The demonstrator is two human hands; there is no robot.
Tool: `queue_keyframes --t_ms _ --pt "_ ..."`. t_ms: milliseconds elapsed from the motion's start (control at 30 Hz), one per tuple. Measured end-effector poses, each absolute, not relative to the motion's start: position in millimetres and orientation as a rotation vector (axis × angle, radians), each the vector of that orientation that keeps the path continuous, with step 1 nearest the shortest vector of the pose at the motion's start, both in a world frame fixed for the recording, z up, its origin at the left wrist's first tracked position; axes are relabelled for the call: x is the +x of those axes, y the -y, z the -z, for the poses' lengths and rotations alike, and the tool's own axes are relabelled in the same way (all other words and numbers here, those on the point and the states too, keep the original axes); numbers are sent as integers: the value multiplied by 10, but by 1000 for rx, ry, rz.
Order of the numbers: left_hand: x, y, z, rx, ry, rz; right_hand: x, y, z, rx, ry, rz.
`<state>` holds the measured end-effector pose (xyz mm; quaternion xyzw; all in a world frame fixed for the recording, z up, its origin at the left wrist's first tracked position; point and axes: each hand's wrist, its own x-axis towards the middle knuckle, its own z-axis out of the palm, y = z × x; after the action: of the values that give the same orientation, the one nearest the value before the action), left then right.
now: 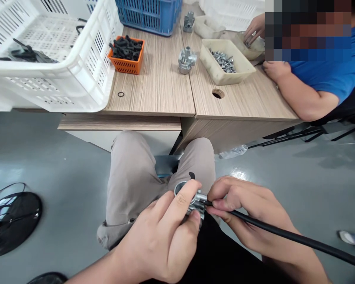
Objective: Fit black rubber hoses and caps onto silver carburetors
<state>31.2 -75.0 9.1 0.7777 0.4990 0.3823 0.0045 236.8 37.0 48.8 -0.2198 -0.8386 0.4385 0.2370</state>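
Far left on the floor I see a black round fan (12, 221). Above it, a big white crate (56, 59) overhangs the left front corner of the surface (156, 90), with black parts lying inside. Just right of the crate sits a small orange basket (126, 55) filled with black pieces, and a black O-ring (121, 94) lies near the front edge. A blue crate (149, 15) stands at the back edge.

Lower down, over my lap, my left hand (162, 236) is closed around a metal carburettor body (192, 201), thumb and forefinger clamping its round opening. My right hand (242, 213) is pinched narrow on the end of a black cable (284, 234), holding it right against the metal body; the cable runs off toward the lower right corner.

Back on the surface, another carburettor (186, 60) stands near the middle seam, with a third (189, 20) behind it. Right of them a beige tray (227, 63) holds small metal fasteners, with a round hole (218, 93) in front of it. At the right edge a person in a blue shirt (322, 71) reaches one hand (256, 29) into a second tray.
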Motion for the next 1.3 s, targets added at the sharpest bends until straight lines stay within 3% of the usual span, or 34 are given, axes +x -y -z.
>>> queue_keyframes --t_ms 333,767,967,1167,1300 --pt "245 602 37 2206 -1616 -1310 2130 -402 -219 -527 1855 -1426" --pt "238 525 104 1301 -1468 -1709 2219 -408 140 -777 1126 -1831" --pt "282 555 275 555 -1162 -1700 2050 -243 270 -880 1227 -1996" --pt "264 583 371 389 -928 -1622 1909 -384 232 -823 1284 -1957" --pt "251 611 448 503 -663 -1601 1883 -489 294 -723 1288 -2179"
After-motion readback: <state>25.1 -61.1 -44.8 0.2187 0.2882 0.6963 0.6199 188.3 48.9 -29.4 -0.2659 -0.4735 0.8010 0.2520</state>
